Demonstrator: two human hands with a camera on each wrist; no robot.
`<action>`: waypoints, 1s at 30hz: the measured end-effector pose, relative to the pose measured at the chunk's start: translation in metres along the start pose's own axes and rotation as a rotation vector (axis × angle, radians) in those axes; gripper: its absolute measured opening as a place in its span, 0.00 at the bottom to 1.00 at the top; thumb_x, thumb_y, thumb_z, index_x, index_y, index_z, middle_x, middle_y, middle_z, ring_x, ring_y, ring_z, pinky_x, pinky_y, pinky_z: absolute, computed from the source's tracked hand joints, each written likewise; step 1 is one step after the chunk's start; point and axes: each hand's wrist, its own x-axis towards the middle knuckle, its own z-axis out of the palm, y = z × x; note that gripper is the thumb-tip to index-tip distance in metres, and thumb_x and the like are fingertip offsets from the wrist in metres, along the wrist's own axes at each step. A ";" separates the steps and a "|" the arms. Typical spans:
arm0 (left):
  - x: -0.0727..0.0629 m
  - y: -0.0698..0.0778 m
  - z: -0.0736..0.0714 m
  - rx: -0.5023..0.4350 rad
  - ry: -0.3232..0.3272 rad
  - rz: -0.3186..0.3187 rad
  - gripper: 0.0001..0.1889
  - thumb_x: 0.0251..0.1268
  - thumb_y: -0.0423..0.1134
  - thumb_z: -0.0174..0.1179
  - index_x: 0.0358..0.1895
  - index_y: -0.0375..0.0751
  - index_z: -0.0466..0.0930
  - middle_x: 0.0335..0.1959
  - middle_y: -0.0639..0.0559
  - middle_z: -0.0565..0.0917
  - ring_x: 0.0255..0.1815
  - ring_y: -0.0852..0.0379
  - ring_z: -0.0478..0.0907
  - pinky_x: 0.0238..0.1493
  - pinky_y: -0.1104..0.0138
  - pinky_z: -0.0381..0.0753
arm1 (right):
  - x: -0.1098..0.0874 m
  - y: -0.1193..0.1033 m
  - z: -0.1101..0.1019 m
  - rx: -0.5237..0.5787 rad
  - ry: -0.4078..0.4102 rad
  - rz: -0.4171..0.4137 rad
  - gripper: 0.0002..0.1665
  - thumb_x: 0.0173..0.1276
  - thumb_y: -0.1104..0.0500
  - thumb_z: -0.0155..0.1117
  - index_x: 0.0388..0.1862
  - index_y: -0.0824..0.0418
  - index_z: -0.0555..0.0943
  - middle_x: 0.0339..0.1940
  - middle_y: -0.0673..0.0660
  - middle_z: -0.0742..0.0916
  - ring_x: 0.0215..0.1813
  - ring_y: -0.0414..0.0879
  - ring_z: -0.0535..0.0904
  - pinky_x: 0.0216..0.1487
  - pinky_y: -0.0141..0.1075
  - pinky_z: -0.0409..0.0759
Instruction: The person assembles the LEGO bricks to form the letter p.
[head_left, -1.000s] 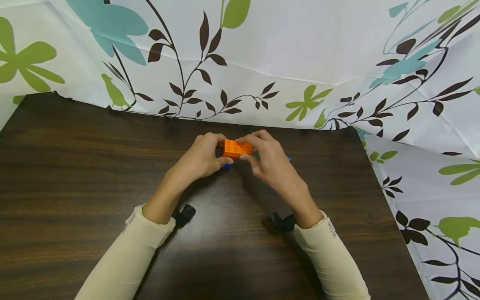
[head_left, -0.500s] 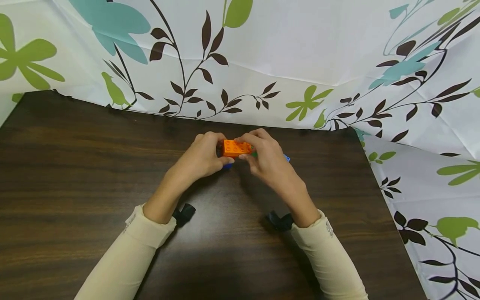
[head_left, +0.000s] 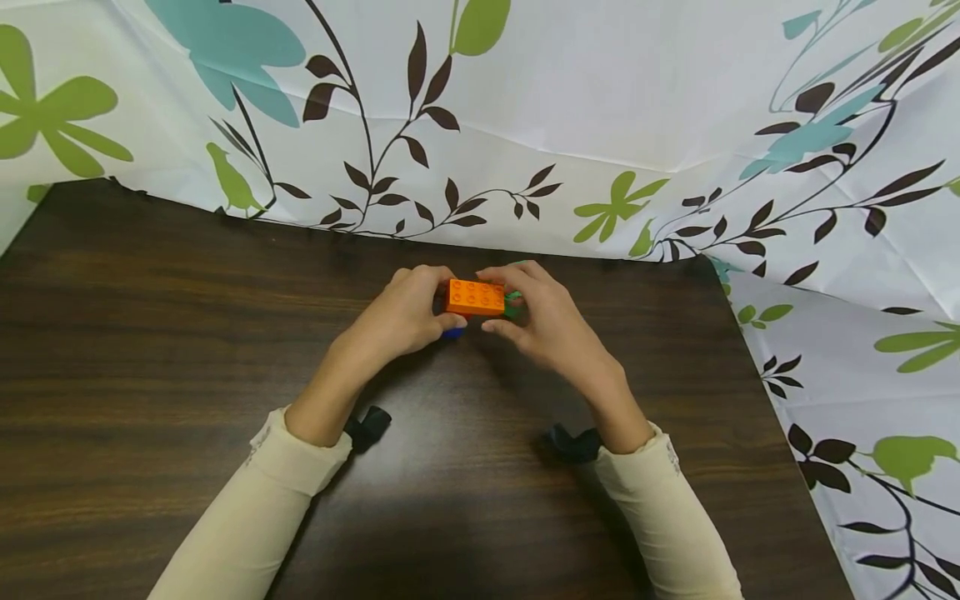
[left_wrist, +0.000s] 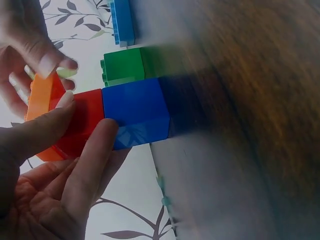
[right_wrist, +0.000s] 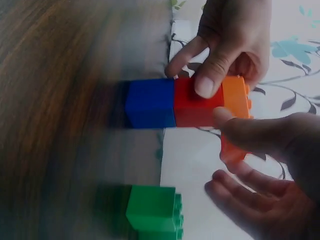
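At the far left of my head view, I have the dark wood-grain table (head_left: 150, 333). A cream sleeve (head_left: 262, 500) comes next, with a black wrist device (head_left: 367, 429) at its cuff.

The left hand (head_left: 405, 308) follows. Its grip is drawn in to the width of the stack: I read the digits as pinching the red block (right_wrist: 195, 115), with one fingertip at the seam where it meets the blue block (left_wrist: 135, 112).

The stack is upright in front of this hand, near the rear edge of the table. From the bottom up, I list the blue block on the table, the red block seated on it, and the orange brick (head_left: 476, 297) on top. The orange brick lies lengthwise, studs upward, and overhangs the red block on the right.

To the right of the stack base, and apart from it, a green block (left_wrist: 124, 67) stands on the table. Farther right, I locate a light blue block (left_wrist: 122, 22) in the left wrist view.

The right hand (head_left: 551, 317) is around the overhanging end. Thumb and fingers are spread wider than the brick. I cannot tell whether any fingertip touches it.

At the right, a leaf-patterned cloth (head_left: 862, 358) borders the table.
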 end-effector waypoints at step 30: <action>-0.005 0.006 -0.009 -0.018 0.062 0.102 0.25 0.64 0.38 0.79 0.62 0.40 0.84 0.57 0.42 0.89 0.51 0.44 0.83 0.57 0.52 0.83 | -0.013 0.052 -0.013 -0.098 0.059 0.166 0.29 0.68 0.59 0.80 0.66 0.64 0.83 0.63 0.67 0.85 0.60 0.62 0.84 0.64 0.55 0.84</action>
